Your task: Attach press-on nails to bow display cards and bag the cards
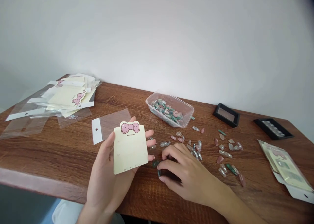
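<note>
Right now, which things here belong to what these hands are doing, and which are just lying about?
Likely in use:
cream card, held in left fingers
dark green pieces, at right fingers
loose pieces nearby
plastic tub of similar pieces
clear bag behind card

Apparently lying about:
two black trays
bagged cards, far right
pile of cards and bags, left

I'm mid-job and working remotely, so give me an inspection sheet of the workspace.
Surface: brown wood-grain table, loose nail-shaped pieces scattered on it.
Job's things: cream card with pink bow; dark green pieces; clear tub of mixed pieces.
Clutter: pile of cards and bags at left; clear bag beyond left hand; two black trays and bagged cards at right.
Hands: left hand holds the card; right hand has fingers at the green pieces, grip unclear.
Cables: nothing seen.
Surroundings: pale wall behind the table.
</note>
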The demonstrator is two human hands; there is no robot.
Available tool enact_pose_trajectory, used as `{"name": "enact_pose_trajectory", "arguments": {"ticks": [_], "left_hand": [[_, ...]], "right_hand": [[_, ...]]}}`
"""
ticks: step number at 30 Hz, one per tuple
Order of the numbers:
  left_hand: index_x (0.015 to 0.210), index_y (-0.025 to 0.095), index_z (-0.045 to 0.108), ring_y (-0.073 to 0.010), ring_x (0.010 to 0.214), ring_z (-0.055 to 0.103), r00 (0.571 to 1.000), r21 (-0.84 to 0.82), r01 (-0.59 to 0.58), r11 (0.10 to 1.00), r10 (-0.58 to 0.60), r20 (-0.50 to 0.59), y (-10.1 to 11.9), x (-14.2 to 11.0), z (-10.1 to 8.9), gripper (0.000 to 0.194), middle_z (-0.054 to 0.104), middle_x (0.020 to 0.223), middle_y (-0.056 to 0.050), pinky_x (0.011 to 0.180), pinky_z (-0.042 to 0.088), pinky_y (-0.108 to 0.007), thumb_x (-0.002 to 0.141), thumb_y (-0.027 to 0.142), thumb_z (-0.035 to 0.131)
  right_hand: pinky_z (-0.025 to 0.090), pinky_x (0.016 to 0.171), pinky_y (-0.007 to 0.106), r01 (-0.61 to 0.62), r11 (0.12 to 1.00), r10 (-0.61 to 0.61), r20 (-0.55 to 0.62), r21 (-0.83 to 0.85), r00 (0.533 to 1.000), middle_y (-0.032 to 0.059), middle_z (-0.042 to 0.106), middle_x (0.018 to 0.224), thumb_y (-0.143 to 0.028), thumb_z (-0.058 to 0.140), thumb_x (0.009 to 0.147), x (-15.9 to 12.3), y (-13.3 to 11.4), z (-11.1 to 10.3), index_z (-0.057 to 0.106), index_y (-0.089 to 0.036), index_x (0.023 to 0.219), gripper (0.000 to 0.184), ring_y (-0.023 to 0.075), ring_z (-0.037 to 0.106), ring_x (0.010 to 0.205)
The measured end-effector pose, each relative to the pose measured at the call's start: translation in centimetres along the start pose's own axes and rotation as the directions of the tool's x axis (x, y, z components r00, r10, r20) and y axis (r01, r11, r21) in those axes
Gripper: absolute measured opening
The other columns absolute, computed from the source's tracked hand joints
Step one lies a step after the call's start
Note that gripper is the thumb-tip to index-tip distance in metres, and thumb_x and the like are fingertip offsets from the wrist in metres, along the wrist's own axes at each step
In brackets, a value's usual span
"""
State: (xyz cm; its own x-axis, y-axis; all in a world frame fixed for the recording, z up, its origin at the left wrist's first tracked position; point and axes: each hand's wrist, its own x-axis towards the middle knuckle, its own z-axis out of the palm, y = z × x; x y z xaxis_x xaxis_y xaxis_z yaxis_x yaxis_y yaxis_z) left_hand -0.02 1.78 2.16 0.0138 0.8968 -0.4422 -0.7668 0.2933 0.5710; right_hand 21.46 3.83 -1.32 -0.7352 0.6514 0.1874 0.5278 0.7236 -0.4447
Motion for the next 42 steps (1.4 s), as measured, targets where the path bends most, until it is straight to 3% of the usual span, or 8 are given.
{"name": "enact_pose_trajectory", "arguments": {"ticks": [5,9,14,18,23,29,37,42], "left_hand": [[0.155,0.024,0.041,-0.0386,0.114,0.069,1.0,0.004,0.001,1.0,-0.001,-0.009,0.0,0.1,-0.3,0.057,0.068,0.133,-0.022,0.082,0.061,-0.047,0.099,0.039,0.045],[0.15,0.023,0.048,-0.0393,0.115,0.068,0.999,0.015,0.008,1.0,-0.008,-0.045,0.1,0.0,-0.2,0.055,0.068,0.132,-0.02,0.08,0.062,-0.047,0.098,0.041,0.047],[0.149,0.023,0.049,-0.0398,0.119,0.066,0.996,0.041,0.018,0.999,-0.014,-0.091,0.3,-0.2,-0.1,0.054,0.068,0.133,-0.02,0.084,0.062,-0.047,0.098,0.04,0.047],[0.151,0.021,0.046,-0.0393,0.118,0.067,0.995,0.062,0.01,0.998,-0.004,-0.099,0.3,-0.2,-0.1,0.054,0.068,0.133,-0.022,0.084,0.062,-0.047,0.099,0.037,0.044],[0.149,0.019,0.048,-0.0403,0.115,0.068,0.997,0.049,-0.01,0.999,0.013,-0.076,0.2,-0.1,0.1,0.055,0.069,0.129,-0.023,0.081,0.062,-0.047,0.098,0.039,0.045],[0.149,0.021,0.048,-0.0403,0.112,0.07,0.998,0.056,-0.023,0.998,0.027,-0.063,0.0,-0.1,-0.1,0.054,0.069,0.129,-0.023,0.079,0.062,-0.048,0.099,0.04,0.044],[0.154,0.022,0.041,-0.0397,0.114,0.069,1.0,0.028,0.002,1.0,-0.002,-0.022,0.0,0.1,-0.5,0.058,0.068,0.132,-0.023,0.083,0.062,-0.049,0.099,0.042,0.044],[0.154,0.02,0.041,-0.04,0.114,0.069,1.0,0.015,-0.005,1.0,0.004,0.025,-0.2,0.3,-1.0,0.058,0.066,0.133,-0.024,0.082,0.062,-0.048,0.1,0.041,0.043]], "right_hand": [[0.043,0.092,0.044,-0.04,0.998,0.038,-0.038,-0.05,0.999,0.0066,0.061,0.102,-0.027,0.063,0.095,-0.2,0.5,-0.2,0.068,-0.021,0.102,0.01,0.022,0.053,0.092],[0.047,0.089,0.042,-0.09,0.996,0.089,-0.084,-0.014,0.993,0.0077,0.065,0.105,-0.028,0.062,0.096,-0.4,1.3,-1.6,0.068,-0.022,0.108,0.014,0.0234,0.058,0.098],[0.047,0.089,0.04,-0.295,0.954,0.278,-0.211,-0.056,0.937,0.0053,0.069,0.101,-0.021,0.055,0.1,-1.3,3.5,-4.4,0.066,-0.023,0.106,0.013,0.0215,0.063,0.097],[0.047,0.085,0.04,-0.414,0.904,0.39,-0.188,-0.107,0.901,0.004,0.068,0.1,-0.02,0.058,0.098,-1.8,4.5,-5.0,0.066,-0.023,0.104,0.01,0.0225,0.061,0.095],[0.045,0.094,0.042,-0.295,0.955,0.293,-0.067,-0.036,0.954,0.0044,0.064,0.104,-0.023,0.063,0.096,-1.6,3.6,-4.0,0.066,-0.024,0.106,0.01,0.0222,0.059,0.101],[0.044,0.094,0.042,-0.222,0.974,0.22,0.056,0.037,0.974,0.0049,0.06,0.108,-0.029,0.07,0.093,-1.1,2.0,-2.9,0.068,-0.025,0.107,0.016,0.0233,0.055,0.107],[0.043,0.088,0.039,-0.099,0.995,0.097,0.081,0.031,0.992,0.005,0.057,0.104,-0.03,0.065,0.096,-0.7,1.3,-1.2,0.069,-0.028,0.12,0.024,0.0212,0.053,0.097],[0.042,0.09,0.04,-0.103,0.994,0.101,0.07,0.039,0.992,0.0045,0.058,0.102,-0.027,0.063,0.097,-0.4,1.2,-0.9,0.071,-0.024,0.107,0.012,0.021,0.053,0.097]]}}
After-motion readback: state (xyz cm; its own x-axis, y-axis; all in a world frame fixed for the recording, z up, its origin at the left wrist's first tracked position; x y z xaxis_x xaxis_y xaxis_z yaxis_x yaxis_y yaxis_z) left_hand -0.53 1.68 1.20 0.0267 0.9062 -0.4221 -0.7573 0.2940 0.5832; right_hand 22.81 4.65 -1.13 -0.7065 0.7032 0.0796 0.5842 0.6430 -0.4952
